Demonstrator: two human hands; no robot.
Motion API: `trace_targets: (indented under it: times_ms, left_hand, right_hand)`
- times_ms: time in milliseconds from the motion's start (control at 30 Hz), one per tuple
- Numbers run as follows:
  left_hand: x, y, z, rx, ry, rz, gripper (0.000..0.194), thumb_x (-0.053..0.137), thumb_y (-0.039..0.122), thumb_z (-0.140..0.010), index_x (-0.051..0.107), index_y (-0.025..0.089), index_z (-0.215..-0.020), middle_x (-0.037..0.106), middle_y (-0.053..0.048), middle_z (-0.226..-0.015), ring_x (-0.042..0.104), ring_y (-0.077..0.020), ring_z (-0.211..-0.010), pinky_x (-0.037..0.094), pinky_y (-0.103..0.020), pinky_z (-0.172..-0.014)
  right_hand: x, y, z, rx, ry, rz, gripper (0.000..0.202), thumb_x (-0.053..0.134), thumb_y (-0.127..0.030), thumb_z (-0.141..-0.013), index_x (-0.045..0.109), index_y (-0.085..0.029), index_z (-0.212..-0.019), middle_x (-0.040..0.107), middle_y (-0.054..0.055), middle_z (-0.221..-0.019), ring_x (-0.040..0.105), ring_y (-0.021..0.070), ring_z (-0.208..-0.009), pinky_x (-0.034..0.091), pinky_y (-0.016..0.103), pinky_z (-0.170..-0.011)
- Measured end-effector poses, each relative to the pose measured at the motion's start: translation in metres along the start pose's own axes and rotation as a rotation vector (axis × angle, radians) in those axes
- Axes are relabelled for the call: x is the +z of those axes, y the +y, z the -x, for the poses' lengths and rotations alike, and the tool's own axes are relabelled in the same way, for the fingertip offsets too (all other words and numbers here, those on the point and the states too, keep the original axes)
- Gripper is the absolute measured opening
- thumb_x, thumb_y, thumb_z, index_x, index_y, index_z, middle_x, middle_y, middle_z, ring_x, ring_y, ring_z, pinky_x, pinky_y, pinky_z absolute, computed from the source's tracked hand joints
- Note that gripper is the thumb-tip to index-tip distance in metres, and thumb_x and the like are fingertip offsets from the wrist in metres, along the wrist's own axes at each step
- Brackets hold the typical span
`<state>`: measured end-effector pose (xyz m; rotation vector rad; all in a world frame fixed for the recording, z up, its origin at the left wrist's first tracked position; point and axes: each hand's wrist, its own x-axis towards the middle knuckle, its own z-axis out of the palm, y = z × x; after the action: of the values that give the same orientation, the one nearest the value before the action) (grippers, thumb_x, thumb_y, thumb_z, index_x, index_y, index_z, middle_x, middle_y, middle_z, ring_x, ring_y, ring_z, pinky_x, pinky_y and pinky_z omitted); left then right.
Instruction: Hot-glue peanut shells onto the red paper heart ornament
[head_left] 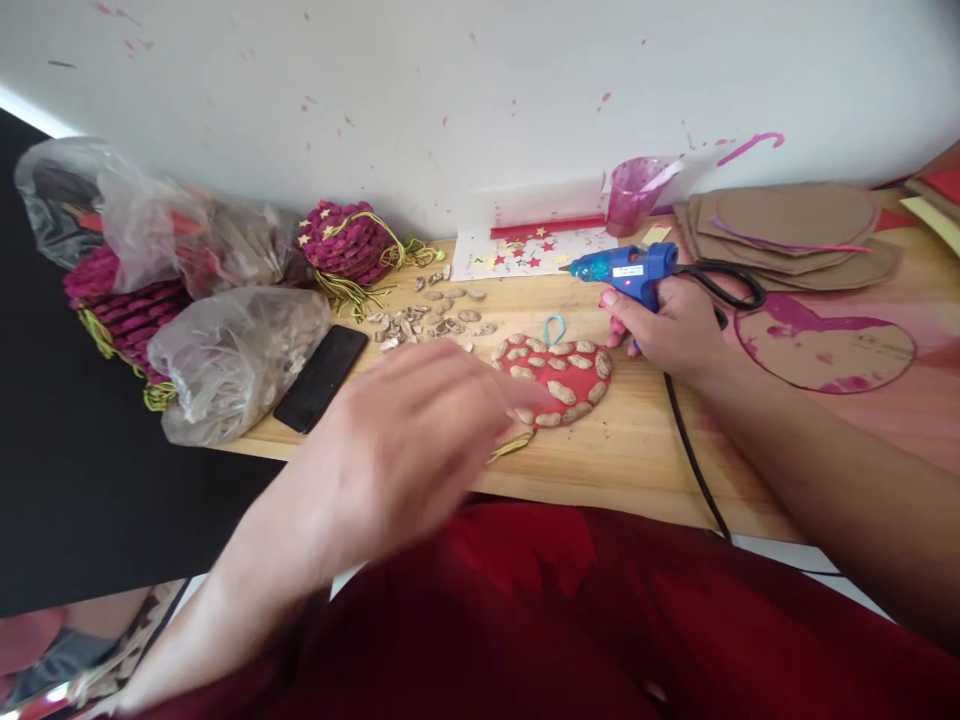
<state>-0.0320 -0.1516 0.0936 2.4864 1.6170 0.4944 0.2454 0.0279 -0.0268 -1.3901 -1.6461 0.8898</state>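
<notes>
My right hand (671,325) grips a blue glue gun (626,272) by its handle, with the nozzle pointing left. A red heart-shaped piece (544,385) lies flat on the table, with peanut shells stuck around its edge and several across its middle. At its top is a light-blue loop (554,329); a yellow-green tassel (516,443) shows at its bottom. Over the heart's left side reaches my left hand (420,430), blurred by motion. Its fingertips are smeared, so whether they hold anything is not visible. Loose peanut shells (431,318) lie behind that hand.
A black phone (321,378) and plastic bags (240,345) are at the left, with a maroon knitted piece (349,243) behind. Star stickers lie on white paper (476,255) near a pink cup (632,195). Cardboard pieces (795,230) are stacked right. The glue gun's black cord (686,440) hangs over the front edge.
</notes>
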Motion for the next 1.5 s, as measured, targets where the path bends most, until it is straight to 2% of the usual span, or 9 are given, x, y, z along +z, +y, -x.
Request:
trace_targets:
  times_ms: [67, 167, 267, 533, 733, 933, 1133, 1333, 1500]
  left_hand:
    - [0.021, -0.033, -0.019, 0.089, 0.026, -0.051, 0.020, 0.058, 0.025, -0.099, 0.073, 0.024, -0.112, 0.075, -0.004, -0.102, 0.069, -0.0236, -0.097, 0.056, -0.041, -0.091]
    - [0.048, -0.076, -0.021, 0.015, 0.021, -0.103, 0.012, 0.062, 0.023, -0.097, 0.074, 0.019, -0.096, 0.076, -0.005, -0.092, 0.068, -0.0239, -0.092, 0.055, -0.039, -0.087]
    - [0.064, -0.091, -0.012, -0.065, 0.059, -0.053, 0.012, 0.063, 0.021, -0.095, 0.073, 0.019, -0.102, 0.075, -0.007, -0.098, 0.067, -0.0243, -0.098, 0.053, -0.040, -0.092]
    - [0.087, -0.082, -0.021, -0.126, 0.066, -0.048, 0.012, 0.066, 0.013, -0.088, 0.068, 0.020, -0.098, 0.075, -0.006, -0.099, 0.066, -0.0271, -0.100, 0.047, -0.045, -0.094]
    - [0.082, -0.084, -0.015, -0.228, 0.055, -0.024, 0.009, 0.067, 0.027, -0.094, 0.070, 0.021, -0.101, 0.073, -0.002, -0.080, 0.066, -0.0226, -0.084, 0.047, -0.038, -0.084]
    - [0.070, -0.093, -0.012, -0.055, 0.093, 0.067, 0.017, 0.058, 0.015, -0.096, 0.074, 0.019, -0.101, 0.075, -0.007, -0.098, 0.066, -0.0218, -0.096, 0.051, -0.038, -0.090]
    - [0.082, -0.098, -0.013, 0.064, 0.031, -0.018, 0.027, 0.057, 0.013, -0.099, 0.076, 0.022, -0.115, 0.071, -0.009, -0.104, 0.064, -0.0239, -0.100, 0.052, -0.041, -0.092]
    - [0.078, -0.095, -0.008, -0.031, 0.044, -0.107, 0.015, 0.065, 0.020, -0.097, 0.075, 0.019, -0.107, 0.074, -0.008, -0.096, 0.065, -0.0235, -0.092, 0.050, -0.040, -0.088]
    - [0.070, -0.079, -0.006, -0.154, 0.084, -0.089, 0.010, 0.073, 0.026, -0.092, 0.074, 0.021, -0.084, 0.072, -0.003, -0.083, 0.063, -0.0222, -0.085, 0.045, -0.038, -0.082]
  right_hand:
    - [0.000, 0.002, 0.000, -0.003, 0.010, 0.007, 0.028, 0.068, -0.042, -0.090, 0.066, -0.021, -0.071, 0.069, 0.004, -0.057, 0.059, 0.0185, -0.040, 0.048, 0.034, -0.042]
    - [-0.001, 0.004, -0.001, -0.010, 0.004, 0.003, 0.027, 0.068, -0.043, -0.090, 0.067, -0.021, -0.074, 0.069, 0.003, -0.059, 0.061, 0.0197, -0.043, 0.049, 0.034, -0.041]
    - [-0.001, 0.004, -0.001, -0.005, -0.021, -0.008, 0.028, 0.068, -0.045, -0.090, 0.067, -0.021, -0.076, 0.069, 0.004, -0.060, 0.063, 0.0203, -0.046, 0.049, 0.033, -0.039]
    - [0.000, 0.004, -0.001, 0.041, -0.034, -0.043, 0.030, 0.071, -0.051, -0.087, 0.067, -0.022, -0.082, 0.068, 0.003, -0.061, 0.064, 0.0200, -0.050, 0.049, 0.029, -0.037]
    - [-0.001, 0.007, -0.002, 0.036, -0.042, -0.016, 0.029, 0.070, -0.049, -0.089, 0.067, -0.022, -0.082, 0.069, 0.003, -0.063, 0.064, 0.0188, -0.050, 0.050, 0.028, -0.038]
    - [-0.001, 0.007, -0.002, 0.023, -0.047, -0.026, 0.028, 0.069, -0.046, -0.090, 0.065, -0.022, -0.077, 0.068, 0.003, -0.063, 0.066, 0.0198, -0.051, 0.051, 0.029, -0.038]
    - [-0.001, 0.008, -0.002, 0.011, -0.043, -0.031, 0.030, 0.069, -0.047, -0.090, 0.064, -0.022, -0.075, 0.068, 0.003, -0.064, 0.067, 0.0196, -0.053, 0.051, 0.027, -0.036]
    - [-0.002, 0.007, -0.002, 0.035, -0.043, -0.023, 0.032, 0.070, -0.051, -0.089, 0.065, -0.022, -0.079, 0.068, 0.004, -0.063, 0.066, 0.0199, -0.051, 0.051, 0.029, -0.038]
    - [-0.001, 0.006, -0.002, 0.036, -0.035, -0.010, 0.031, 0.070, -0.052, -0.087, 0.067, -0.022, -0.083, 0.070, 0.004, -0.064, 0.066, 0.0211, -0.051, 0.050, 0.031, -0.038]
